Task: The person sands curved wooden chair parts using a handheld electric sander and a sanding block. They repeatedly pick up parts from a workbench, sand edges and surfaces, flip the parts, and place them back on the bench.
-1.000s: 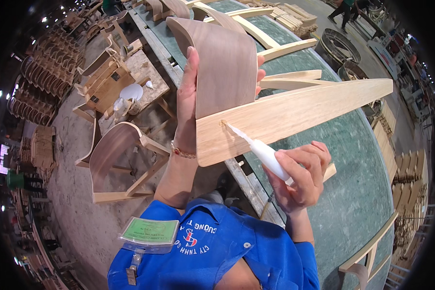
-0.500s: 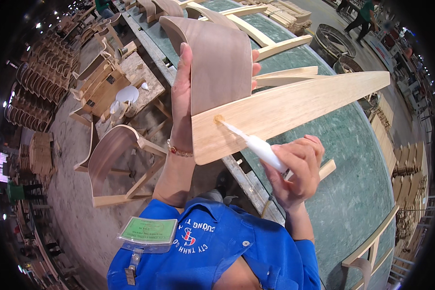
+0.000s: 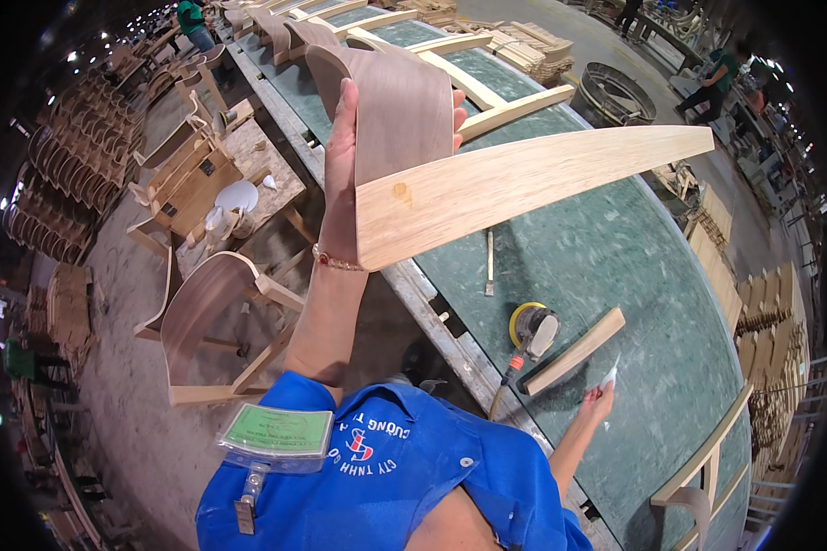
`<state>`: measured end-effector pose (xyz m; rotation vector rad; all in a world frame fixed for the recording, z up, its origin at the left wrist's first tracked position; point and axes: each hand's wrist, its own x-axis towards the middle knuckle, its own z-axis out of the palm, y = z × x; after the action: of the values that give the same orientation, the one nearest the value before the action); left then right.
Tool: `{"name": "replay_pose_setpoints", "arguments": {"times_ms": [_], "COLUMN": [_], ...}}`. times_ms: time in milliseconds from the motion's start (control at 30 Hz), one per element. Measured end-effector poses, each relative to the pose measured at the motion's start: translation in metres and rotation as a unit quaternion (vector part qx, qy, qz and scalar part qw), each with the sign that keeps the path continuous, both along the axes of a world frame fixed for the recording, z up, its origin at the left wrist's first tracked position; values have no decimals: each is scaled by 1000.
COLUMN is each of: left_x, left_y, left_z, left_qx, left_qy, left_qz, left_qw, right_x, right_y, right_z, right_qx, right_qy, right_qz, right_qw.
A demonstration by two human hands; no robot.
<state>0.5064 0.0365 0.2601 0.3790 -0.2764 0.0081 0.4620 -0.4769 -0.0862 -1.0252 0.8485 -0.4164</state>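
Observation:
My left hand grips a curved wooden chair part, its thumb on one side and fingertips showing past the other. The part has a bent brown veneered panel joined to a long, pale, tapering leg. A small yellowish spot marks the leg's near end. At the lower right, over the green tabletop, my right hand is closed round a small white squeeze bottle. Only the bottle's pointed white tip shows clearly. A short curved wooden bar lies beside that hand.
A round sander with a hose and a flat brush lie on the table. Curved chair frames line its far end; another frame stands on the floor at left. A low bench holds a white lid. Two people in green work farther off.
My right hand has drawn the white squeeze bottle away from the leg, down and right over the table. The chair part has shifted slightly left and up in my left hand.

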Motion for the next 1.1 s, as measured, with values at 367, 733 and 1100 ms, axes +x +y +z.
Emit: {"name": "replay_pose_setpoints", "arguments": {"times_ms": [367,733,1100], "left_x": [-44,-78,-77], "left_y": [-44,-61,-82], "left_z": [-15,-31,-31], "left_qx": [30,104,37], "left_qy": [42,71,74], "left_qz": [38,66,49], "left_qw": [998,990,995], "right_x": [24,-31,-74], "right_y": [196,187,252], "right_z": [34,155,346], "right_qx": [-664,-321,-596], "right_qy": [93,-120,-356], "right_qz": [362,393,424], "right_qw": [648,853,582]}}
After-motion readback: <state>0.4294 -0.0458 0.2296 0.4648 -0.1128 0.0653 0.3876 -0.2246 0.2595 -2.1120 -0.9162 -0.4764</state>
